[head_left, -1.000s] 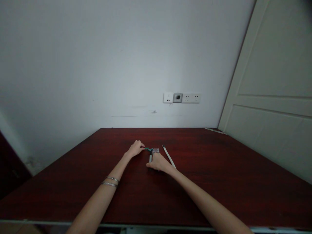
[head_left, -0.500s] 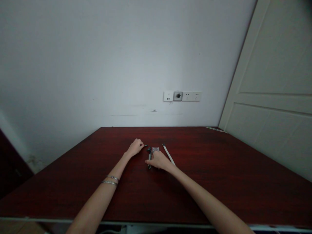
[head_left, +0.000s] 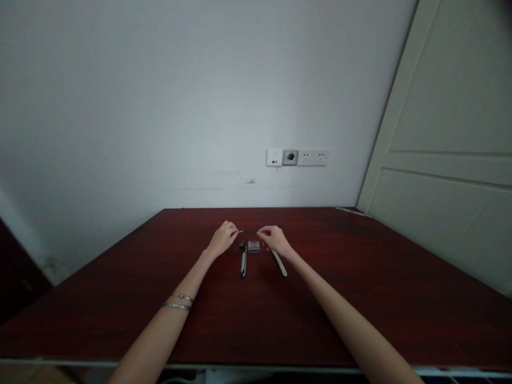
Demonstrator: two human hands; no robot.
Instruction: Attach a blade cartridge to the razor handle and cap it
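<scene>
My left hand (head_left: 225, 238) is closed in a pinch on a small, thin dark piece (head_left: 242, 231) that pokes out to the right of its fingertips. Its exact kind is too small to make out. To the right, my right hand (head_left: 275, 238) has thumb and fingers drawn together; whether anything is between them is hidden. Below and between the hands lies a razor (head_left: 243, 261) with a dark head and a grey-and-black handle. Beside it sits a small clear case (head_left: 254, 247) with dark contents. A slim white handle (head_left: 279, 263) lies partly under my right hand, its upper end covered.
The dark red tabletop (head_left: 216, 314) runs back to a pale wall (head_left: 208, 106). Sockets and wall plates (head_left: 298, 157) are set above its rear edge. A cream panelled door (head_left: 444, 176) stands at the right. A thin strip (head_left: 352, 212) lies at the back right corner.
My right hand has moved up and away from the razor and case, so both now show fully. My left hand has risen slightly, still pinching the small dark piece.
</scene>
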